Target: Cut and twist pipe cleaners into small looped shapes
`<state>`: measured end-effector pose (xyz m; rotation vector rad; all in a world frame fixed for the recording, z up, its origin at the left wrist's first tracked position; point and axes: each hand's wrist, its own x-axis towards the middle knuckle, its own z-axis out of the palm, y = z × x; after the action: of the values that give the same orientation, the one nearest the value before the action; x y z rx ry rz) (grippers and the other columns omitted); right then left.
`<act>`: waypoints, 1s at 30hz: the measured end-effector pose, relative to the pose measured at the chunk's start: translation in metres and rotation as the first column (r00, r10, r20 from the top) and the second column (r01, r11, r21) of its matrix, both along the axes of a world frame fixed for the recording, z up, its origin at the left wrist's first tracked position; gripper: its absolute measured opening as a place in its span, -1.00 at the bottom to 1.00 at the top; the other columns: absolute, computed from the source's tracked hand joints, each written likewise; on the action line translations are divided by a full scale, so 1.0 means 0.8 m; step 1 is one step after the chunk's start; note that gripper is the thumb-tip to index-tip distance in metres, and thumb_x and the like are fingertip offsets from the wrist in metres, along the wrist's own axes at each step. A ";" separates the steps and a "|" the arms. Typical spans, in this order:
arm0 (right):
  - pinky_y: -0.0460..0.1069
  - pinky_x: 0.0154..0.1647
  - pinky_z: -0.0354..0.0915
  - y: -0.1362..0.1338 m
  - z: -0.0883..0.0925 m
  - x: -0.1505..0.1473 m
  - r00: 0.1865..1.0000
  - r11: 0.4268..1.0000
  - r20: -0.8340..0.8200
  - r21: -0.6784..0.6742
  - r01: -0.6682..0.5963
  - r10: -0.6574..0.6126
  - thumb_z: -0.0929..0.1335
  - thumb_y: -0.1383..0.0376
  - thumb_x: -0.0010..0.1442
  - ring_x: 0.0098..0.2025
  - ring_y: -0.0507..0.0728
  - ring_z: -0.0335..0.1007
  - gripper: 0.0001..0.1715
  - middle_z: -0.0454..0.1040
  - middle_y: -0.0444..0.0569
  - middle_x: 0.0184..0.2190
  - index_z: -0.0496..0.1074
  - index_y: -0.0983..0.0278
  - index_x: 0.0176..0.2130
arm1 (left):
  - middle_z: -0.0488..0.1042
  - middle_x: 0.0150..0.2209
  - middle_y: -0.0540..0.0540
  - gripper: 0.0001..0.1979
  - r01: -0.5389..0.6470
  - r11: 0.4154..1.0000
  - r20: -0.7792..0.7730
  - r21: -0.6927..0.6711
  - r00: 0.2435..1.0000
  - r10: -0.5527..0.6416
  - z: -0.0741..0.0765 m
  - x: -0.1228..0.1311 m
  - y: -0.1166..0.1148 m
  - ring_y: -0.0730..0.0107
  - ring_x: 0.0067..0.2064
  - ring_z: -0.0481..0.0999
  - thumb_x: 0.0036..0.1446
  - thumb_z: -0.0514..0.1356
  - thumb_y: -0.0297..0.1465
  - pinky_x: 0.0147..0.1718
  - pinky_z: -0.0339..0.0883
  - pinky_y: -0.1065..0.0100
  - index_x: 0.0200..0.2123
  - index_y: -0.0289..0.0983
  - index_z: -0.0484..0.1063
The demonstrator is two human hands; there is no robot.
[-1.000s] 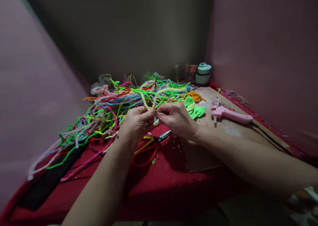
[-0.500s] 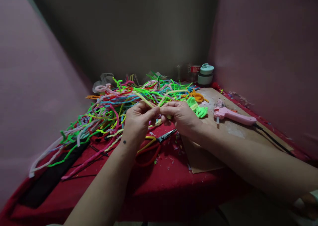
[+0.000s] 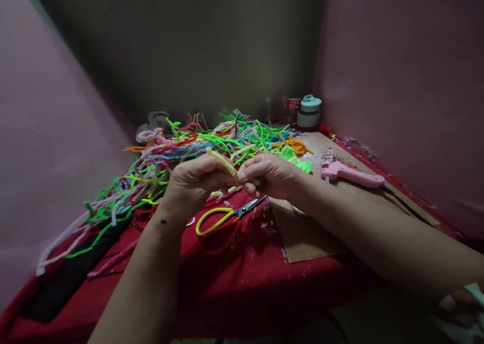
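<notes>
A pale yellow pipe cleaner (image 3: 221,160) runs between my hands, its free end sticking up over the left fingers. My left hand (image 3: 198,177) is closed on it, fingers bent. My right hand (image 3: 264,172) pinches it with thumb and forefinger, the fingertips of both hands meeting. Just below lie scissors (image 3: 218,223) with one yellow and one red handle, blades partly apart and pointing right. Bright green fuzzy shapes (image 3: 297,160) sit on the cardboard behind my right hand, which partly hides them.
A heap of colourful pipe cleaners (image 3: 166,155) spreads across the back and left of the red cloth (image 3: 242,293). On the cardboard (image 3: 308,240) rests a pink glue gun (image 3: 351,174) with a black cord. A lidded cup (image 3: 309,113) stands behind. A black strip (image 3: 75,278) lies at left.
My left hand has turned and shifted left, uncovering more of the scissors. The pipe cleaner's V shape between the hands has changed, with one end now bent over the left fingers.
</notes>
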<state>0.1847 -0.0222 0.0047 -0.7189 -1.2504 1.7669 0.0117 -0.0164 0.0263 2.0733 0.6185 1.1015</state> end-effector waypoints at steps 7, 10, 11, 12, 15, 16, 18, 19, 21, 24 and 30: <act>-0.11 -0.57 0.08 -0.017 -0.001 -0.014 0.753 0.681 0.318 0.697 0.227 -0.577 0.28 0.41 -0.05 -0.64 -0.05 0.13 -0.84 0.27 -0.16 -0.73 0.32 0.32 -0.63 | 0.21 -0.72 0.08 -0.86 -0.219 0.929 -0.178 -0.297 0.969 0.171 0.009 0.004 -0.005 0.65 -0.70 0.12 -0.08 0.25 -0.40 -0.75 -0.03 0.55 -0.58 -0.32 0.37; -0.05 -0.44 0.11 -0.024 -0.010 -0.019 0.562 0.327 0.243 0.944 0.052 -0.791 0.25 0.40 0.02 -0.52 0.00 0.18 -0.81 0.33 -0.08 -0.63 0.33 0.33 -0.59 | 0.11 -0.75 0.11 -0.83 -0.214 0.805 -0.149 -0.553 0.976 0.157 0.011 0.003 -0.005 0.67 -0.73 0.02 -0.12 0.27 -0.36 -0.76 -0.15 0.55 -0.59 -0.32 0.35; -0.04 -0.41 0.11 -0.024 -0.013 -0.020 0.542 0.283 0.225 0.959 0.024 -0.810 0.25 0.39 0.05 -0.50 0.01 0.19 -0.80 0.35 -0.06 -0.60 0.35 0.33 -0.57 | 0.11 -0.74 0.11 -0.83 -0.205 0.779 -0.136 -0.593 0.979 0.154 0.011 0.003 -0.005 0.67 -0.72 0.02 -0.13 0.27 -0.35 -0.76 -0.15 0.55 -0.58 -0.32 0.36; -0.04 -0.41 0.12 -0.024 -0.015 -0.020 0.538 0.277 0.218 0.960 0.029 -0.814 0.24 0.39 0.07 -0.49 0.01 0.20 -0.79 0.36 -0.05 -0.59 0.36 0.33 -0.55 | 0.12 -0.73 0.10 -0.83 -0.203 0.772 -0.134 -0.602 0.979 0.153 0.012 0.003 -0.005 0.67 -0.72 0.02 -0.14 0.28 -0.35 -0.75 -0.15 0.55 -0.57 -0.32 0.37; -0.08 -0.45 0.15 -0.019 -0.014 -0.020 0.620 0.439 0.247 0.881 0.177 -0.745 0.26 0.35 0.11 -0.52 -0.01 0.22 -0.79 0.39 -0.07 -0.59 0.39 0.34 -0.51 | 0.17 -0.69 0.08 -0.82 -0.254 0.851 -0.172 -0.460 0.966 0.195 0.012 0.003 -0.004 0.65 -0.67 0.06 -0.13 0.27 -0.33 -0.71 -0.10 0.54 -0.57 -0.33 0.39; -0.09 -0.47 0.16 -0.018 -0.013 -0.019 0.679 0.533 0.259 0.815 0.229 -0.687 0.27 0.34 0.10 -0.53 -0.02 0.23 -0.79 0.39 -0.09 -0.60 0.40 0.35 -0.51 | 0.19 -0.68 0.07 -0.82 -0.278 0.883 -0.190 -0.377 0.957 0.221 0.013 0.003 -0.004 0.63 -0.65 0.08 -0.12 0.26 -0.34 -0.69 -0.08 0.53 -0.58 -0.33 0.39; -0.10 -0.49 0.20 -0.015 -0.008 -0.017 0.807 0.722 0.251 0.632 0.281 -0.534 0.31 0.30 0.08 -0.55 -0.03 0.26 -0.81 0.41 -0.10 -0.61 0.41 0.35 -0.50 | 0.21 -0.66 0.07 -0.84 -0.336 0.915 -0.212 -0.222 0.933 0.291 0.014 0.003 -0.005 0.61 -0.62 0.11 -0.09 0.24 -0.35 -0.66 -0.04 0.52 -0.58 -0.32 0.38; -0.10 -0.49 0.22 -0.015 -0.005 -0.016 0.858 0.796 0.229 0.535 0.284 -0.460 0.33 0.27 0.07 -0.56 -0.03 0.28 -0.80 0.42 -0.10 -0.61 0.42 0.36 -0.50 | 0.20 -0.66 0.07 -0.84 -0.364 0.916 -0.214 -0.168 0.921 0.326 0.015 0.004 -0.006 0.60 -0.61 0.11 -0.08 0.23 -0.36 -0.66 -0.03 0.52 -0.58 -0.32 0.37; -0.10 -0.51 0.24 -0.014 0.000 -0.015 0.915 0.880 0.180 0.391 0.271 -0.361 0.35 0.23 0.06 -0.59 -0.04 0.30 -0.76 0.44 -0.08 -0.61 0.43 0.37 -0.50 | 0.20 -0.66 0.08 -0.85 -0.405 0.909 -0.207 -0.101 0.902 0.379 0.017 0.004 -0.007 0.58 -0.60 0.11 -0.07 0.21 -0.36 -0.64 -0.03 0.50 -0.58 -0.31 0.37; -0.12 -0.55 0.24 -0.015 0.002 -0.015 0.927 0.901 0.141 0.323 0.289 -0.348 0.37 0.21 0.05 -0.62 -0.05 0.30 -0.73 0.44 -0.09 -0.63 0.44 0.37 -0.53 | 0.23 -0.64 0.07 -0.87 -0.440 0.898 -0.210 -0.029 0.881 0.424 0.018 0.005 -0.008 0.56 -0.58 0.13 -0.06 0.20 -0.36 -0.61 0.00 0.49 -0.55 -0.31 0.41; -0.13 -0.61 0.26 -0.013 -0.004 -0.016 0.964 0.946 0.063 0.220 0.240 -0.259 0.38 0.26 0.05 -0.66 -0.03 0.35 -0.80 0.47 -0.10 -0.65 0.40 0.35 -0.50 | 0.22 -0.66 0.07 -0.86 -0.424 0.905 -0.204 -0.012 0.887 0.413 0.018 0.004 -0.009 0.57 -0.59 0.11 -0.10 0.23 -0.40 -0.60 -0.02 0.49 -0.62 -0.31 0.40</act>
<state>0.1720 -0.0328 0.0014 -0.8026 -1.3210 1.3863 0.0150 -0.0238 0.0407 2.0673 1.2298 1.0973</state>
